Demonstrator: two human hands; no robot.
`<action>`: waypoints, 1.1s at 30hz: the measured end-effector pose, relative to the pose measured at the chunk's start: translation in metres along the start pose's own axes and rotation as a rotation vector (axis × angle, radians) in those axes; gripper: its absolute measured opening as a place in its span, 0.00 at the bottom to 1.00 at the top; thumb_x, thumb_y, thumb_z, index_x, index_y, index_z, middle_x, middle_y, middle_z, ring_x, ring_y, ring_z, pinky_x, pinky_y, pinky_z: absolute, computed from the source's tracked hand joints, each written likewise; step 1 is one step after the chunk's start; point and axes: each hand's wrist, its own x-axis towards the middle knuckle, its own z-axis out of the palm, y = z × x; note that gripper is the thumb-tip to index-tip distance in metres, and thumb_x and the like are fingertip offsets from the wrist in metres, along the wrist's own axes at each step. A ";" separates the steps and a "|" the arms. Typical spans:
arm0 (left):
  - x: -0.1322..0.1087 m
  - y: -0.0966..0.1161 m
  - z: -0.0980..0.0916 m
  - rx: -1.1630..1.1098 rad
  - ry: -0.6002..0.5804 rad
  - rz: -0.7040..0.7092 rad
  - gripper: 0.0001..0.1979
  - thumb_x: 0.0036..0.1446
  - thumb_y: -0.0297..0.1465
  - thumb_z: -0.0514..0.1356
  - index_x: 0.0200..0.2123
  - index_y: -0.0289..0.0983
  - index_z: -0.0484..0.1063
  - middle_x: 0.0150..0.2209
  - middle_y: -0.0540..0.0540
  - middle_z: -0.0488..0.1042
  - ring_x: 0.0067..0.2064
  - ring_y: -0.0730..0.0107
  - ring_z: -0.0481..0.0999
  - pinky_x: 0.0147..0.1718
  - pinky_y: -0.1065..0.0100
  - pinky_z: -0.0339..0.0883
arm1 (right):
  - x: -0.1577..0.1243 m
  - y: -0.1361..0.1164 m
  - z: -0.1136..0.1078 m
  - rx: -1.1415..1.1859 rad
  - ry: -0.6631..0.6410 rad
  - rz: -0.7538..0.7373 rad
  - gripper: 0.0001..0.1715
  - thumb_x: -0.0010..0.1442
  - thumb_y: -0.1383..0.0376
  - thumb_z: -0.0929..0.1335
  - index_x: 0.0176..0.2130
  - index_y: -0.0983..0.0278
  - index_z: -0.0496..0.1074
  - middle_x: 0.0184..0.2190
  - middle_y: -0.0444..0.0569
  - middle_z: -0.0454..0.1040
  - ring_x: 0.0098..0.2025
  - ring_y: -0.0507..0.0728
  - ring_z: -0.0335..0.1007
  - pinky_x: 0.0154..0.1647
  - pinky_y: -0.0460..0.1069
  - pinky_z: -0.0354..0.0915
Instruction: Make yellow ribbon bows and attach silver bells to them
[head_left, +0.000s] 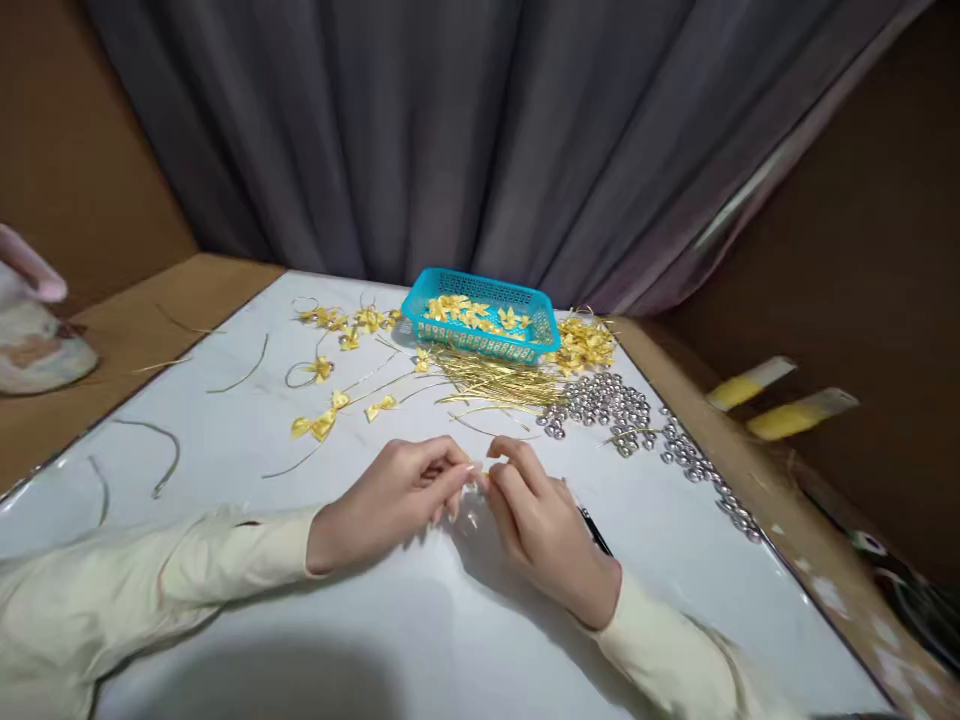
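Over the middle of the white board, my left hand (409,490) and my right hand (529,515) meet at the fingertips. Both are closed in a pinch around something tiny, mostly covered by the fingers and too small to name. A black pen-like tool (595,530) shows partly from beneath my right hand. Just beyond my left hand lie a yellow ribbon bow (382,407) and further yellow bows (315,427) with gold cord. A pile of gold cords (495,378) lies ahead of the hands, next to many small silver bells or beads (607,405).
A blue plastic basket (480,345) with yellow bows stands at the back, a heap of yellow bows (585,345) to its right. Loose cords (169,445) lie at left. A jar-like container (37,345) stands far left, two yellow-and-clear strips (780,400) at right. A grey curtain (450,130) hangs behind.
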 end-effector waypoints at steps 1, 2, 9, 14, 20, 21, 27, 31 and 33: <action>0.001 0.001 -0.001 0.035 0.013 0.010 0.11 0.61 0.32 0.52 0.27 0.35 0.66 0.18 0.56 0.65 0.18 0.81 0.64 0.18 0.79 0.58 | 0.000 -0.001 0.001 0.003 0.008 0.026 0.09 0.66 0.70 0.55 0.34 0.63 0.59 0.40 0.56 0.68 0.31 0.54 0.69 0.23 0.46 0.58; 0.001 0.002 -0.002 0.070 0.026 0.022 0.11 0.61 0.32 0.52 0.27 0.35 0.66 0.18 0.56 0.65 0.18 0.81 0.63 0.18 0.79 0.58 | 0.000 -0.001 0.002 0.014 0.019 0.050 0.09 0.66 0.69 0.56 0.34 0.63 0.59 0.40 0.55 0.68 0.31 0.54 0.69 0.22 0.46 0.58; 0.002 0.001 -0.006 0.255 0.080 0.133 0.11 0.62 0.30 0.51 0.27 0.35 0.66 0.20 0.56 0.67 0.20 0.81 0.65 0.22 0.79 0.60 | 0.004 0.003 0.003 0.310 0.139 0.168 0.10 0.65 0.72 0.57 0.32 0.62 0.58 0.34 0.50 0.64 0.33 0.52 0.64 0.30 0.45 0.61; 0.005 0.004 -0.011 0.383 0.067 0.217 0.15 0.65 0.31 0.46 0.28 0.36 0.67 0.22 0.54 0.69 0.22 0.79 0.69 0.25 0.77 0.63 | 0.005 0.004 0.000 0.391 0.136 0.137 0.09 0.64 0.73 0.58 0.33 0.62 0.58 0.33 0.49 0.63 0.32 0.52 0.61 0.32 0.46 0.61; 0.007 0.002 -0.013 0.799 0.062 0.597 0.14 0.66 0.32 0.44 0.36 0.33 0.66 0.30 0.46 0.73 0.30 0.70 0.73 0.29 0.70 0.66 | 0.004 0.003 0.002 0.422 0.137 0.054 0.09 0.64 0.75 0.57 0.34 0.63 0.59 0.32 0.49 0.62 0.32 0.52 0.60 0.33 0.46 0.61; 0.007 0.001 -0.013 0.855 0.051 0.630 0.15 0.67 0.32 0.43 0.36 0.33 0.66 0.30 0.46 0.73 0.30 0.70 0.73 0.29 0.70 0.66 | 0.004 0.003 0.002 0.424 0.134 0.044 0.09 0.64 0.75 0.57 0.34 0.63 0.59 0.32 0.49 0.63 0.32 0.52 0.60 0.33 0.46 0.61; 0.007 -0.002 -0.014 1.009 -0.048 0.782 0.16 0.66 0.25 0.39 0.36 0.31 0.66 0.29 0.44 0.72 0.30 0.69 0.72 0.29 0.69 0.69 | 0.004 0.004 0.002 0.421 0.137 0.032 0.09 0.64 0.75 0.57 0.35 0.63 0.60 0.33 0.51 0.65 0.33 0.53 0.62 0.32 0.46 0.62; 0.006 -0.005 -0.014 1.088 0.025 0.845 0.14 0.65 0.23 0.41 0.35 0.31 0.65 0.27 0.44 0.71 0.29 0.68 0.72 0.27 0.68 0.69 | 0.005 0.003 0.002 0.400 0.163 0.038 0.08 0.64 0.74 0.58 0.36 0.63 0.61 0.34 0.52 0.69 0.35 0.53 0.66 0.33 0.46 0.63; 0.005 -0.008 -0.013 1.144 0.069 0.858 0.12 0.64 0.22 0.43 0.35 0.31 0.64 0.28 0.44 0.71 0.29 0.67 0.73 0.27 0.67 0.69 | 0.005 0.002 0.002 0.343 0.169 0.056 0.08 0.64 0.73 0.58 0.35 0.63 0.62 0.37 0.53 0.70 0.35 0.52 0.68 0.31 0.45 0.63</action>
